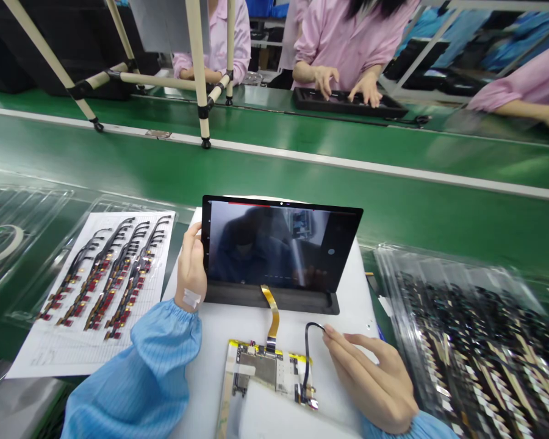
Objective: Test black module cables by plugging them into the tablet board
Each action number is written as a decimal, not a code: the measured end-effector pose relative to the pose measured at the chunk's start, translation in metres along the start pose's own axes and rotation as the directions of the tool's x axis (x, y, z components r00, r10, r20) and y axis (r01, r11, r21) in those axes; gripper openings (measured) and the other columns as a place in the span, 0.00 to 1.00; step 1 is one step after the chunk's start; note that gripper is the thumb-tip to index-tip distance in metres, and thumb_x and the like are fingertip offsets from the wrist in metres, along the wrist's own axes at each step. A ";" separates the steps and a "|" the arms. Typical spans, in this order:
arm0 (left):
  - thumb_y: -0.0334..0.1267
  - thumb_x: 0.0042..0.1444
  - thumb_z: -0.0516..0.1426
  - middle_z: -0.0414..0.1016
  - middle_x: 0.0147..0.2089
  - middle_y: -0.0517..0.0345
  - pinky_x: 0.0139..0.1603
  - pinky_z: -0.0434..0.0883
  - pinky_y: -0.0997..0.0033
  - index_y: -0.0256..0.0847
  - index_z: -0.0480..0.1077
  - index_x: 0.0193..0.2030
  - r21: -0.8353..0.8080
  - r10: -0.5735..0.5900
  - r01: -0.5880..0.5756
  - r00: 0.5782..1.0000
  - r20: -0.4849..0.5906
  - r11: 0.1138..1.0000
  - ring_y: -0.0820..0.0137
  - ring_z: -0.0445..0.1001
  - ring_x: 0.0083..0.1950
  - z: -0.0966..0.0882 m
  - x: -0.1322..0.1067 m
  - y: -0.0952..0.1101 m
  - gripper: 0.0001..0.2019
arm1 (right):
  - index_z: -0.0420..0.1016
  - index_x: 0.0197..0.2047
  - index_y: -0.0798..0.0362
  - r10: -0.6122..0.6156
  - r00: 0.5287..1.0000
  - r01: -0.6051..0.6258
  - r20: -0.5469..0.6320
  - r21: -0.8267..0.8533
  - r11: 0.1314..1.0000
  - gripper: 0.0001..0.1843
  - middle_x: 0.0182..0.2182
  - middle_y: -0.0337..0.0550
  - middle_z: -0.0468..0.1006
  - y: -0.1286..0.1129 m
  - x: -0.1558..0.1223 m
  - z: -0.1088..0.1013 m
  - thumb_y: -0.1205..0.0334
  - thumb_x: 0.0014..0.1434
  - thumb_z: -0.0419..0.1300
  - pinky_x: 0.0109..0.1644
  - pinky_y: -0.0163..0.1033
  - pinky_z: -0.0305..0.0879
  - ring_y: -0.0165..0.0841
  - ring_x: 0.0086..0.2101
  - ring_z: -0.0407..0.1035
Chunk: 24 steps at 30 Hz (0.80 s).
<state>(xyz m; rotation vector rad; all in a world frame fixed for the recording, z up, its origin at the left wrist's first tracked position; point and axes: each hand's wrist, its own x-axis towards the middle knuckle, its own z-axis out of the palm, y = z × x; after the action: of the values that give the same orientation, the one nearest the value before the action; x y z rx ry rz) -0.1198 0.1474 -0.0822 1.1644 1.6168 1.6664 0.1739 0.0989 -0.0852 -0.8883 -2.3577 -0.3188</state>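
Note:
My left hand point(191, 268) grips the left edge of a dark tablet display panel point(279, 244), which stands tilted up on a black foam block point(269, 297). A yellow flex ribbon point(271, 312) runs from the panel's lower edge to a circuit board point(260, 369) edged with yellow tape, lying on a white mat point(348, 292). My right hand point(368, 381) is at the right of the board, its fingertips pinching the end of a thin black cable point(307, 360). The cable's other end reaches the board's lower right corner.
A printed sheet point(41, 353) bears several rows of black cables with red tabs, left of the mat. A plastic tray point(466, 347) of dark parts lies to the right. Beyond runs a green conveyor belt point(274, 177), and a co-worker's hands point(343, 82) rest on a black tray across it.

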 end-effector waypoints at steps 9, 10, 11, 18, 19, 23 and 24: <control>0.55 0.61 0.44 0.69 0.46 0.50 0.52 0.63 0.64 0.36 0.60 0.55 0.014 -0.014 0.014 1.000 -0.008 1.000 0.65 0.68 0.47 0.000 0.000 0.001 0.25 | 0.71 0.42 0.58 0.008 0.999 -0.008 -0.042 0.007 1.000 0.13 0.35 0.43 0.78 -0.003 0.004 0.001 0.79 0.53 0.57 0.37 0.38 0.64 0.32 0.34 0.69; 0.55 0.61 0.44 0.69 0.46 0.50 0.52 0.63 0.64 0.36 0.60 0.55 0.008 -0.014 0.014 1.000 -0.007 1.000 0.65 0.68 0.47 0.000 0.000 0.001 0.26 | 0.71 0.42 0.58 0.005 0.999 -0.005 -0.036 0.008 1.000 0.14 0.35 0.43 0.78 -0.003 0.004 0.001 0.79 0.53 0.58 0.37 0.38 0.64 0.32 0.34 0.69; 0.55 0.61 0.44 0.69 0.47 0.50 0.51 0.63 0.63 0.36 0.60 0.55 0.001 -0.016 0.016 1.000 -0.004 1.000 0.65 0.68 0.47 0.000 0.000 0.002 0.26 | 0.71 0.42 0.58 0.010 0.999 -0.010 -0.033 0.011 1.000 0.14 0.36 0.43 0.78 -0.003 0.003 0.000 0.80 0.53 0.58 0.37 0.38 0.64 0.32 0.34 0.69; 0.55 0.61 0.44 0.68 0.48 0.49 0.52 0.63 0.62 0.37 0.60 0.55 0.001 -0.020 0.020 1.000 0.000 1.000 0.64 0.67 0.49 0.000 0.000 0.002 0.25 | 0.71 0.43 0.57 0.028 0.999 -0.028 -0.019 0.028 0.999 0.15 0.37 0.43 0.78 -0.002 0.001 0.000 0.79 0.53 0.57 0.38 0.40 0.64 0.33 0.34 0.69; 0.54 0.61 0.44 0.69 0.48 0.49 0.53 0.63 0.62 0.37 0.60 0.55 0.000 -0.020 0.020 1.000 0.000 1.000 0.64 0.67 0.49 0.000 0.000 0.002 0.25 | 0.72 0.43 0.57 0.026 1.000 -0.026 -0.017 0.029 0.999 0.15 0.37 0.43 0.78 -0.002 0.001 0.000 0.79 0.53 0.57 0.38 0.40 0.64 0.33 0.34 0.69; 0.53 0.62 0.44 0.69 0.49 0.50 0.55 0.62 0.62 0.38 0.61 0.55 -0.009 -0.016 0.016 1.000 -0.001 1.000 0.64 0.67 0.51 0.000 0.000 0.000 0.24 | 0.71 0.44 0.57 0.007 1.000 -0.007 -0.014 0.020 1.000 0.16 0.37 0.43 0.78 0.000 -0.001 0.001 0.79 0.53 0.56 0.38 0.40 0.64 0.32 0.35 0.69; 0.52 0.62 0.44 0.68 0.49 0.50 0.55 0.62 0.62 0.38 0.61 0.55 -0.011 -0.018 0.018 1.000 -0.002 1.000 0.64 0.67 0.51 -0.001 0.000 0.000 0.23 | 0.71 0.44 0.57 0.006 1.000 -0.006 -0.016 0.018 1.000 0.16 0.36 0.43 0.78 0.000 0.000 0.001 0.79 0.53 0.56 0.38 0.39 0.64 0.32 0.35 0.69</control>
<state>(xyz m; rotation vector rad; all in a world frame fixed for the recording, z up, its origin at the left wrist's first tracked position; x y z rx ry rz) -0.1203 0.1472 -0.0820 1.1406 1.6129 1.6634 0.1733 0.0989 -0.0864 -0.8813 -2.3391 -0.3003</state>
